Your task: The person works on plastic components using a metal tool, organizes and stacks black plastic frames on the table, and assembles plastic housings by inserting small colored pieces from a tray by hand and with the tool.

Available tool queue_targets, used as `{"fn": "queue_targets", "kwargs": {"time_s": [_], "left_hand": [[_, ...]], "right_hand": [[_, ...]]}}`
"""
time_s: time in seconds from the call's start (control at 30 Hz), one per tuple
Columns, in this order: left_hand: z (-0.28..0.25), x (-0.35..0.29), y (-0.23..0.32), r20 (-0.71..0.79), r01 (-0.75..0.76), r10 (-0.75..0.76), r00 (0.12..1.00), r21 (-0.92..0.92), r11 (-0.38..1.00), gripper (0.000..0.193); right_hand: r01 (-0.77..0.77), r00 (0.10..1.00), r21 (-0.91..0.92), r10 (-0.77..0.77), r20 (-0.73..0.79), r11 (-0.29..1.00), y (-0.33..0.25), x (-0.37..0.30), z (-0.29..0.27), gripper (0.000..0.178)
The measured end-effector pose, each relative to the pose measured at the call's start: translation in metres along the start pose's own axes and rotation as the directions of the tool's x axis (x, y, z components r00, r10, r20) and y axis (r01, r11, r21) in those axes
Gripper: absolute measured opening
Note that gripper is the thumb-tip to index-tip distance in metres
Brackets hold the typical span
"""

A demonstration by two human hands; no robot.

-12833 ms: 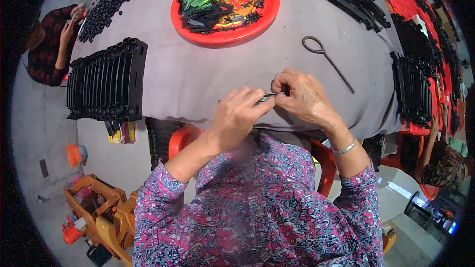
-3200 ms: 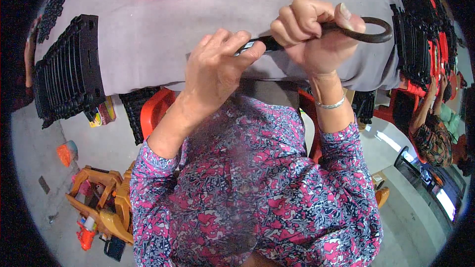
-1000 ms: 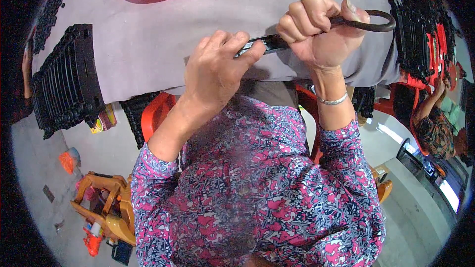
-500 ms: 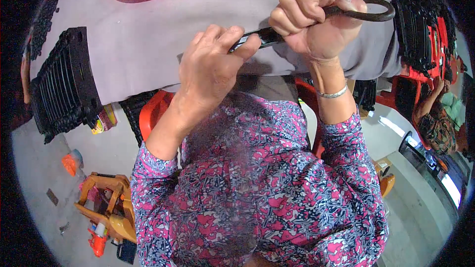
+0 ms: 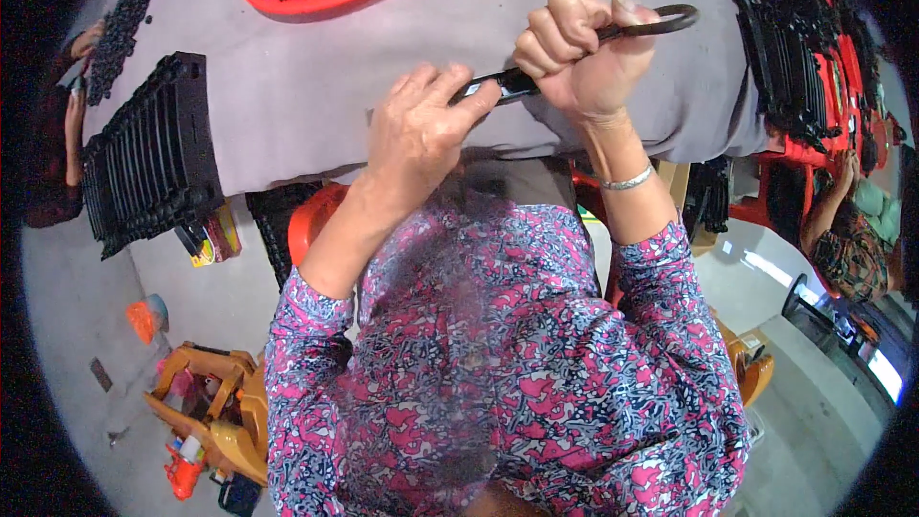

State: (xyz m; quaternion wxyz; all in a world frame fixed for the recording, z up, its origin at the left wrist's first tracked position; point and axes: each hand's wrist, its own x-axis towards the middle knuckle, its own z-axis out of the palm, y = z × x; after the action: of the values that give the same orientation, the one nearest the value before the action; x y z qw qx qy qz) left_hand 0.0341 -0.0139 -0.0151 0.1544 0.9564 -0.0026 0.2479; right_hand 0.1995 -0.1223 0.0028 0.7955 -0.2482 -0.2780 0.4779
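Observation:
My right hand (image 5: pixel 593 62) is closed in a fist around a dark tool with a ring-shaped end (image 5: pixel 678 19); the ring sticks out past my thumb, and the tool's working end is hidden by my fingers. My left hand (image 5: pixel 421 129) pinches a glossy black strip-like piece (image 5: pixel 515 84) between thumb and fingers. That piece runs from my left fingertips to my right fist, tilted up to the right. Whether the tool touches it inside the fist cannot be seen. Both hands are above the near part of the grey cloth-covered table (image 5: pixel 316 110).
A red tray (image 5: pixel 316 10) of black and coloured pieces lies at the far side. Stacked black slatted parts (image 5: pixel 153 153) stand at the left, more (image 5: pixel 785 67) at the right. Other people work at both sides. An orange-brown wooden-looking chair (image 5: pixel 206 383) stands on the floor.
My right hand has moved a little left, nearer to my left hand, with the ring end still out past the thumb. The view has shifted, showing more of the red tray and a person at far left.

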Motion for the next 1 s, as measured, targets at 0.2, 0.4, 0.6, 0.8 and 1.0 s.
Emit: {"fn": "queue_targets", "kwargs": {"time_s": [0.2, 0.4, 0.6, 0.8, 1.0], "left_hand": [[-0.006, 0.001, 0.0, 0.028, -0.008, 0.009, 1.0, -0.021, 1.0, 0.028], [-0.035, -0.001, 0.001, -0.024, 0.035, -0.037, 0.999, -0.091, 0.995, 0.033], [-0.051, -0.018, -0.012, 0.104, 0.233, -0.23, 0.968, -0.014, 0.972, 0.047], [-0.05, -0.015, -0.03, 0.171, 0.198, -0.184, 0.968, -0.07, 0.978, 0.039], [-0.041, -0.001, -0.05, 0.135, 0.149, -0.135, 0.982, -0.104, 0.983, 0.037]], "right_hand": [[-0.031, 0.999, 0.204, 0.027, 0.022, 0.978, -0.026, 0.002, -0.002, 0.055], [-0.219, 0.948, -0.526, 0.052, -0.314, 0.822, -0.06, -0.012, 0.01, 0.056], [-0.12, 0.993, -0.975, -0.039, -0.115, -0.185, -0.05, -0.019, -0.001, 0.061], [0.133, 0.987, -0.87, -0.02, 0.162, -0.475, -0.044, -0.026, -0.01, 0.03], [0.128, 0.986, -0.868, 0.152, 0.062, -0.48, -0.041, -0.04, -0.003, 0.021]]}}
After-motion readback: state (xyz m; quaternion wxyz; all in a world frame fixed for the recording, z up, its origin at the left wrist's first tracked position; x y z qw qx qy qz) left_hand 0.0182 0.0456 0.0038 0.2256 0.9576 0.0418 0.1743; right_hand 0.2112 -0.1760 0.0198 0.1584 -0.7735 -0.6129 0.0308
